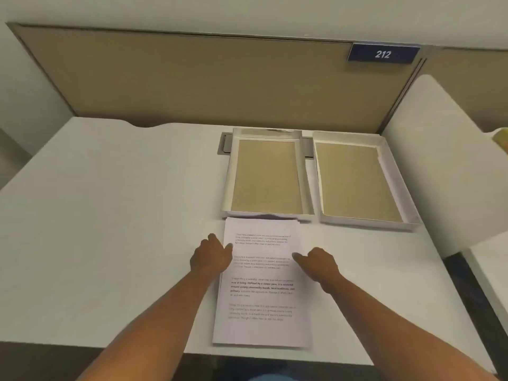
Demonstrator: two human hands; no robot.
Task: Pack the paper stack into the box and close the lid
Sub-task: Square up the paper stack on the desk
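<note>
A stack of printed white paper (262, 298) lies flat on the white desk at its front edge. My left hand (211, 255) rests at the stack's left edge, with the thumb touching the top sheet. My right hand (319, 264) lies over the stack's right edge, fingers loosely curled on the paper. Neither hand has lifted the stack. Just behind the paper sit two shallow white trays with brown bottoms, both empty: one (229, 171) directly behind the stack, the other (390, 171) to its right. I cannot tell which is the box and which is the lid.
A tan partition panel (192, 78) with a blue sign reading 212 (383, 54) stands along the back of the desk (110, 215). A grey cable slot (225, 145) lies under the left tray's back. Another white desk (439, 160) adjoins on the right.
</note>
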